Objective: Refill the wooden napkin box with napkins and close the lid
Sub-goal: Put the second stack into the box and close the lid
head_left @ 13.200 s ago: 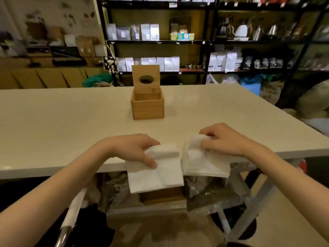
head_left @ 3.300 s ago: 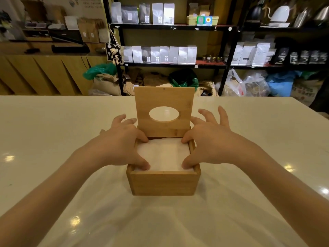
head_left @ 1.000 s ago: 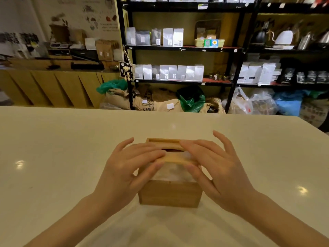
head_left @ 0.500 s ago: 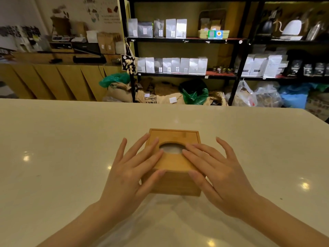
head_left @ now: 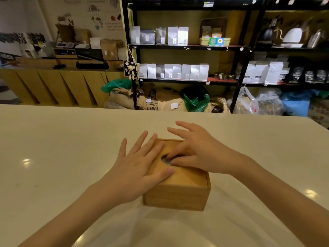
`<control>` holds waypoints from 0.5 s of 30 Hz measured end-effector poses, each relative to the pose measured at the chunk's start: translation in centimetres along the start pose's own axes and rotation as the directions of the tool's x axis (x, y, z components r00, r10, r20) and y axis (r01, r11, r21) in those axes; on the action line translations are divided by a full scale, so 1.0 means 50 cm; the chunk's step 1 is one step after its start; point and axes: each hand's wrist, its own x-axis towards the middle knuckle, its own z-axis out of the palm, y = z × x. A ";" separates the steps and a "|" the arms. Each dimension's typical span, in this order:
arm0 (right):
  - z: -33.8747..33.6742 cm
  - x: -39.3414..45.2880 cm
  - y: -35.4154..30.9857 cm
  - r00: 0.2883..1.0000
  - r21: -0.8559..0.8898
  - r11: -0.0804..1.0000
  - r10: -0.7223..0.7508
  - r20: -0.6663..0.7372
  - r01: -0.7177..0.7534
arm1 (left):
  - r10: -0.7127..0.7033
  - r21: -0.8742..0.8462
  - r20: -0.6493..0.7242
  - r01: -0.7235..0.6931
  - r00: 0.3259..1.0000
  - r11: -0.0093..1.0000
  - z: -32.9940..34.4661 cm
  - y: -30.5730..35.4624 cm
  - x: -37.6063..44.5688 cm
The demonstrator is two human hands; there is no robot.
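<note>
The wooden napkin box [head_left: 175, 196] stands on the white table [head_left: 53, 157] in front of me, its lid [head_left: 187, 177] lying flat and shut on top. My left hand [head_left: 140, 168] rests flat on the lid's left side with fingers spread. My right hand [head_left: 197, 152] lies over the lid's far right part, thumb and forefinger at the oval hole [head_left: 165, 160]. A bit of white napkin shows inside the hole; the remaining napkins are hidden in the box.
Black shelves [head_left: 187, 47] with white bags stand behind the table. Sacks and plastic bags [head_left: 195, 100] lie on the floor below them. A wooden counter [head_left: 53, 86] runs along the back left.
The lid came down from half-open to flat on the box. My right hand has shifted so its fingers reach into the oval hole. My left hand stays flat on the lid.
</note>
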 end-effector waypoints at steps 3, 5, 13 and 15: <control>-0.001 0.023 0.002 0.997 -0.066 0.998 -0.008 0.082 0.013 | -0.008 0.012 0.030 0.008 1.000 1.000 -0.004 0.003 0.002; -0.003 0.033 0.002 0.990 -0.138 0.990 -0.021 0.138 0.040 | -0.016 0.019 0.042 0.016 0.999 1.000 -0.006 0.004 0.002; -0.010 0.048 -0.001 0.969 -0.226 0.961 -0.105 0.225 0.157 | -0.011 -0.020 0.065 0.013 0.998 1.000 -0.007 0.003 0.001; -0.009 0.049 0.001 0.969 -0.219 0.963 -0.107 0.225 0.157 | -0.009 -0.049 0.063 0.012 0.998 0.999 -0.005 0.002 0.001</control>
